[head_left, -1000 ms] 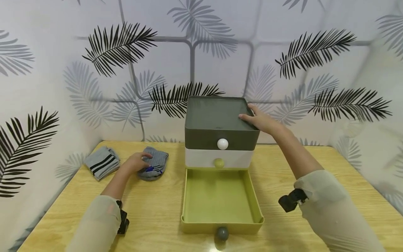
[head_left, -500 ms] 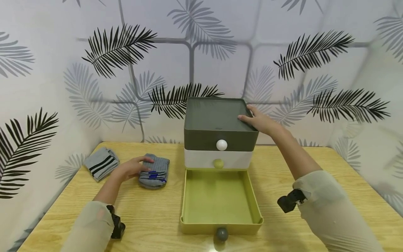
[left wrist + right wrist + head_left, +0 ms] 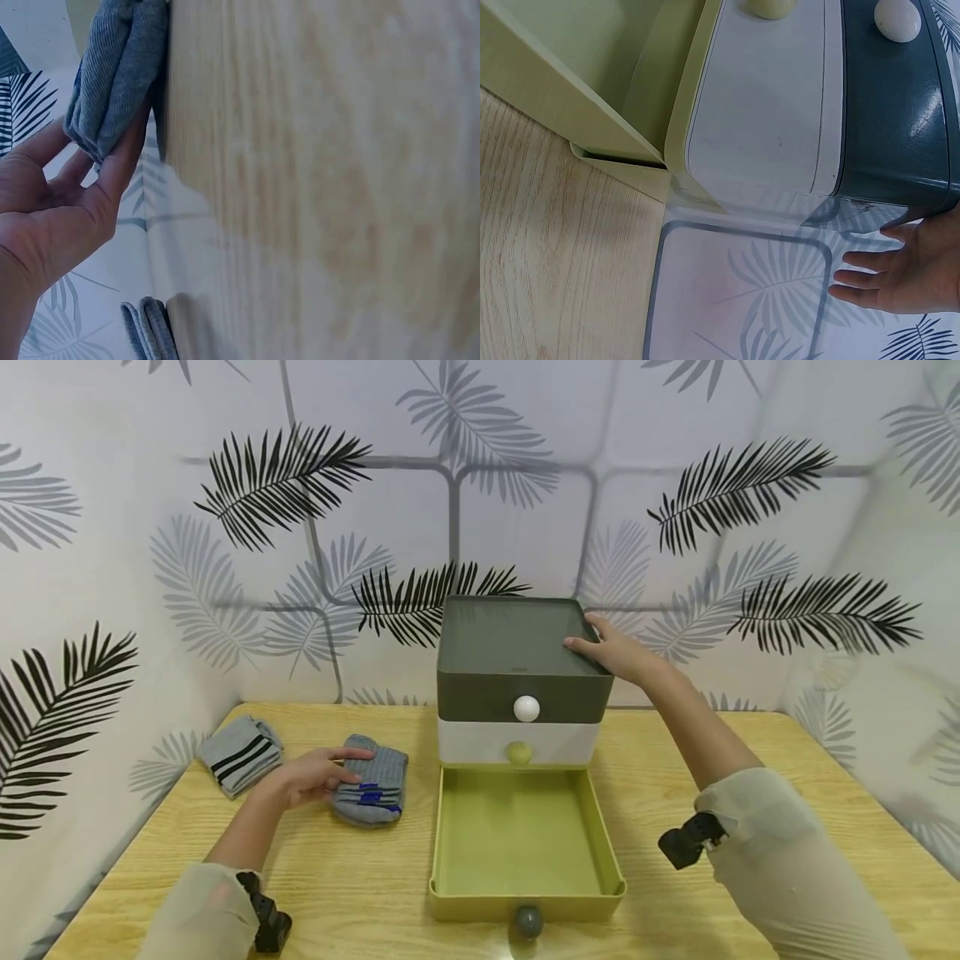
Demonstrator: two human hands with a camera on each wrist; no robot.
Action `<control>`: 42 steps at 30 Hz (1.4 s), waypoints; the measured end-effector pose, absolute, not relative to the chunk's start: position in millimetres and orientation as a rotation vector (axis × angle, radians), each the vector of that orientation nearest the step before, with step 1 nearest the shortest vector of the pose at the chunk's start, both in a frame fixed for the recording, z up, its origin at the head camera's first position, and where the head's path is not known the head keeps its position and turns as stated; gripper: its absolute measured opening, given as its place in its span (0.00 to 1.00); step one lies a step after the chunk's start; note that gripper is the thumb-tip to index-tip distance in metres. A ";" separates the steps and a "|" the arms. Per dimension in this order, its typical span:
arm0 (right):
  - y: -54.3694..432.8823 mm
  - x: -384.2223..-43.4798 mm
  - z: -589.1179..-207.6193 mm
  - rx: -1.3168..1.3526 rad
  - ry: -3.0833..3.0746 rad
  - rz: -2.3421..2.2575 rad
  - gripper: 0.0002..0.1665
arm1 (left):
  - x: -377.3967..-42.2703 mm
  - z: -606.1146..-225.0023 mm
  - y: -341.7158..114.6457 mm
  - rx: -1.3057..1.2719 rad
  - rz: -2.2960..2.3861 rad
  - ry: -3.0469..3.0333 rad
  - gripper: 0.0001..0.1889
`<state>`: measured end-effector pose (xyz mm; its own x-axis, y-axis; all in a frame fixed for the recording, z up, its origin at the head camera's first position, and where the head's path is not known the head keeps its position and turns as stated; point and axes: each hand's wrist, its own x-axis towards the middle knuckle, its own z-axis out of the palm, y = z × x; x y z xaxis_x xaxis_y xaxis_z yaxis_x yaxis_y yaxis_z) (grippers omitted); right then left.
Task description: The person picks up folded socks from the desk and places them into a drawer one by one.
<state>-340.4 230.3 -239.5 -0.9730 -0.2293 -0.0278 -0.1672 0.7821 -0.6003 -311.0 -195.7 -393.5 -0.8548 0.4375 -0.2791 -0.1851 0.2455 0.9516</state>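
Note:
My left hand (image 3: 313,775) pinches a folded pair of grey ribbed socks (image 3: 385,766) with blue stripes, left of the drawer box. In the left wrist view the thumb lies on the table side of the socks (image 3: 120,82) and the fingers on the other. The right hand (image 3: 617,649) rests on the right edge of the box's dark grey top (image 3: 510,635), thumb on top. From the right wrist, that hand's (image 3: 911,266) fingers look straight along the box's side. The bottom yellow-green drawer (image 3: 525,835) is pulled out, with nothing in it.
Another folded grey sock pair (image 3: 242,756) with black stripes lies at the table's back left. The white middle drawer (image 3: 480,743) and the dark top drawer (image 3: 472,697) are closed. A leaf-patterned wall (image 3: 405,518) stands behind the wooden table (image 3: 360,893).
My left hand has shifted its grip leftward on the blue-striped socks, and they have moved slightly toward me. The right hand stays on the box.

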 end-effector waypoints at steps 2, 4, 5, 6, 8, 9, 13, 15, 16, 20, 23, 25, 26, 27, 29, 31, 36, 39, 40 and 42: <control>229.8 -340.0 -240.0 -0.320 2.870 -0.963 0.46 | -308.7 -393.4 -195.4 0.232 1.682 1.984 0.29; 229.1 -339.3 -240.2 -0.324 2.869 -0.972 0.46 | -306.9 -393.0 -194.8 0.237 1.710 1.948 0.31; 229.1 -339.3 -240.4 -0.325 2.869 -0.973 0.46 | -306.2 -392.6 -194.2 0.230 1.720 1.939 0.31; 228.9 -339.2 -240.4 -0.327 2.870 -0.975 0.45 | -305.7 -392.3 -193.8 0.222 1.730 1.931 0.32; 228.8 -339.4 -240.2 -0.330 2.869 -0.974 0.46 | -304.2 -391.0 -193.0 0.218 1.749 1.914 0.33; 228.6 -339.5 -239.9 -0.331 2.870 -0.972 0.45 | -303.3 -390.0 -192.6 0.218 1.763 1.905 0.33; 228.0 -339.7 -239.1 -0.326 2.867 -0.968 0.46 | -297.1 -384.2 -190.9 0.255 1.796 1.888 0.34; 227.7 -339.7 -238.7 -0.322 2.865 -0.968 0.46 | -293.9 -380.9 -189.8 0.269 1.809 1.885 0.35; 227.7 -339.8 -238.6 -0.320 2.861 -0.969 0.46 | -292.2 -379.2 -189.3 0.276 1.812 1.886 0.35; 228.2 -339.9 -238.7 -0.317 2.856 -0.970 0.46 | -283.6 -371.0 -186.2 0.272 1.830 1.870 0.35; 229.3 -340.2 -239.3 -0.314 2.859 -0.964 0.46 | -274.0 -363.6 -182.4 0.282 1.834 1.865 0.35; 230.1 -340.7 -239.7 -0.309 2.861 -0.959 0.46 | -267.4 -359.2 -179.5 0.297 1.834 1.853 0.35; 230.3 -340.9 -240.0 -0.306 2.863 -0.955 0.46 | -264.3 -357.6 -178.2 0.303 1.832 1.846 0.35; 230.3 -341.1 -240.2 -0.305 2.863 -0.954 0.46 | -261.3 -356.2 -177.1 0.313 1.831 1.835 0.35; 230.2 -341.2 -240.5 -0.306 2.861 -0.957 0.46 | -255.3 -353.6 -174.8 0.325 1.832 1.810 0.35; 230.2 -341.2 -240.6 -0.303 2.858 -0.959 0.46 | -249.2 -351.5 -172.5 0.334 1.835 1.787 0.35; 230.0 -340.7 -240.1 -0.308 2.860 -0.952 0.47 | -233.1 -347.0 -161.2 0.363 1.822 1.745 0.33; 229.8 -340.3 -239.9 -0.309 2.859 -0.952 0.47 | -224.4 -344.9 -150.0 0.392 1.793 1.718 0.33; 229.6 -340.1 -240.1 -0.306 2.860 -0.951 0.47 | -221.8 -344.4 -145.9 0.401 1.785 1.709 0.33; 229.4 -340.0 -240.4 -0.308 2.859 -0.958 0.47 | -217.4 -343.7 -137.6 0.419 1.773 1.686 0.33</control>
<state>-340.0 229.4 -240.4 -0.9733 -0.2261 -0.0406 -0.1561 0.7803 -0.6056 -217.4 -137.6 -343.7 -0.7397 0.6425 -0.2003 -0.2324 0.0355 0.9720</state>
